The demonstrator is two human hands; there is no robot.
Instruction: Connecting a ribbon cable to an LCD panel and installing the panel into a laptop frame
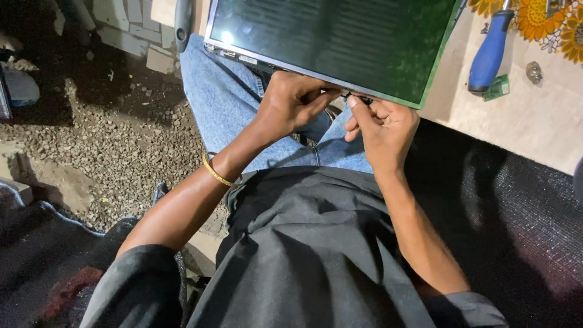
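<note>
Seated in blue jeans (225,97) and a dark shirt (303,255), you work at the near edge of a bare laptop screen panel (331,36) that rests across your lap and reaches onto the pale tabletop (528,121) beyond your right hand.

Your left hand (291,100) is curled against the panel's lower edge, thumb and fingers drawn together on the frame. Your right hand (382,124) meets it from the other side, its thumb and forefinger pinched on a small dark connector or cable end (358,97) at that same edge; the piece is too small to name more closely. The two hands sit just beside each other, fingertips nearly touching. A thin gold bangle (217,173) circles your left wrist.

Past your right hand, up on the tabletop, a blue-handled screwdriver (490,48) lies beside a small green circuit board piece (498,88), with a small metal part (534,71) just beyond them. A cloth with a yellow sunflower print (540,21) covers the far corner there. Out from your left hand, the ground is loose gravel (121,140). Below your right forearm lies a dark woven mat (516,206).
</note>
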